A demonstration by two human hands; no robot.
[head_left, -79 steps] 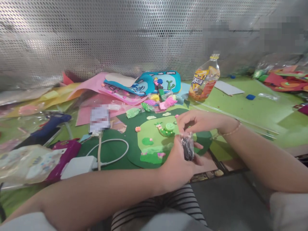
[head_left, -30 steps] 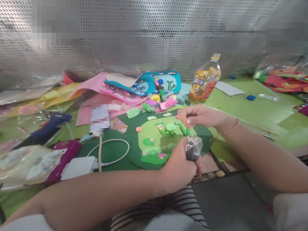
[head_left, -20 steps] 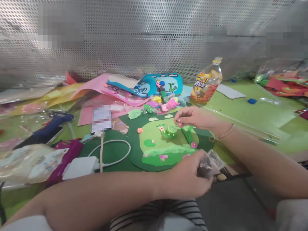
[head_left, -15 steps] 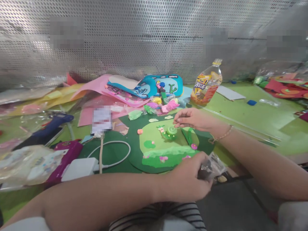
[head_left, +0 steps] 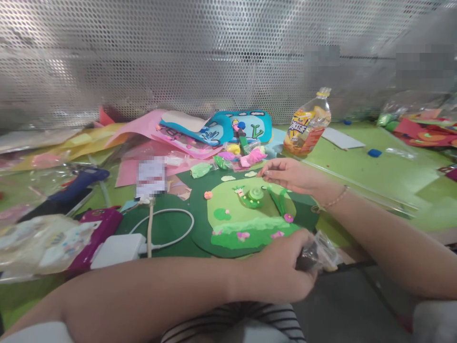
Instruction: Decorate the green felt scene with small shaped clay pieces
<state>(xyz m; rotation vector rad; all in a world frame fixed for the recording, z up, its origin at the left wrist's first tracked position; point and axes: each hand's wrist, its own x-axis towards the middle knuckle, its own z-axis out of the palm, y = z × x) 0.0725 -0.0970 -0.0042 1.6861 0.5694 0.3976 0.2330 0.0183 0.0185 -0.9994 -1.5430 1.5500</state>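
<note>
My left hand is closed around a small clear plastic bag with something dark in it, close to the table's front edge. Fingertips pinched, my right hand hovers over the upper right of a green craft picture; a tiny dark bit seems to be between them, too small to name. On the picture sits a green clay snail with a spiral shell. Around it are pale clouds, green grass blades, a purple flower and a wavy green strip along the bottom.
Wrapped clay packets lie behind the picture, beside a blue craft sheet. A drink bottle stands back right. To the left are a white charger, its cable, a magenta box and a blue glue gun.
My right hand has lifted slightly away from the snail's shell, up and to the right. The bag in my left hand has shifted a little to the right.
</note>
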